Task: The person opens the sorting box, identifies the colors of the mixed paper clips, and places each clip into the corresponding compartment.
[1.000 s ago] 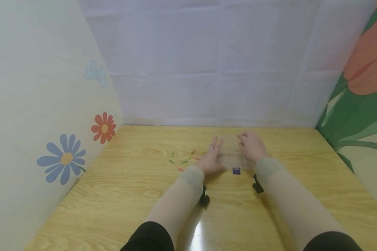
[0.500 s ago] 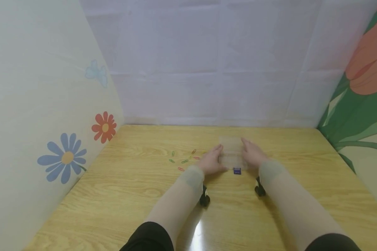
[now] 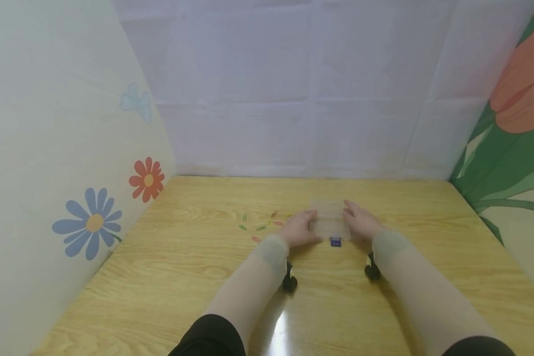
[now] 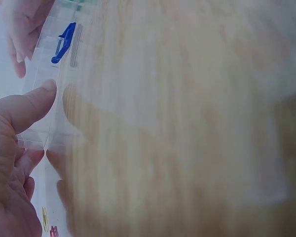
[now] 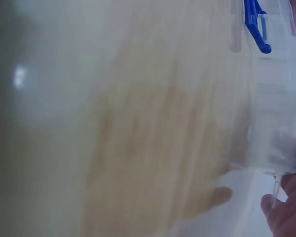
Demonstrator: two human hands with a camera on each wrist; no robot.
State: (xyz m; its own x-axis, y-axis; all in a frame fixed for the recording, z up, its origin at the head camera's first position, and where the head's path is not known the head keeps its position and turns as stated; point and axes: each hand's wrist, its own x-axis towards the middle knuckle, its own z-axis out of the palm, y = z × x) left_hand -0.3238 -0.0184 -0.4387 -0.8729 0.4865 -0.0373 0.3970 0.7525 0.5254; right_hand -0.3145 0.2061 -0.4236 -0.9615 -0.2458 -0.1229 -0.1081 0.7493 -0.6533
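Note:
A clear plastic compartment box (image 3: 330, 228) stands on the table between both hands, its blue latch (image 3: 335, 242) at the front. Its see-through lid (image 3: 327, 206) shows behind the body. At the box's left end my left hand (image 3: 299, 230) holds on, thumb along the front wall and fingers curled at the corner in the left wrist view. My right hand (image 3: 360, 221) is at the right end; in the right wrist view its thumb and finger pinch a thin clear edge that juts from the box. Most of the right hand falls outside that view.
Several coloured paper clips (image 3: 261, 228) lie scattered on the wooden table (image 3: 196, 277), left of my left hand. A white cloth backdrop (image 3: 249, 99) rises behind the far edge, with patterned panels on both sides.
The right hand has come from over the lid to the box's right side, a little toward me. The lid's far edge sits lower in the head view. My left hand's fingers have drawn in.

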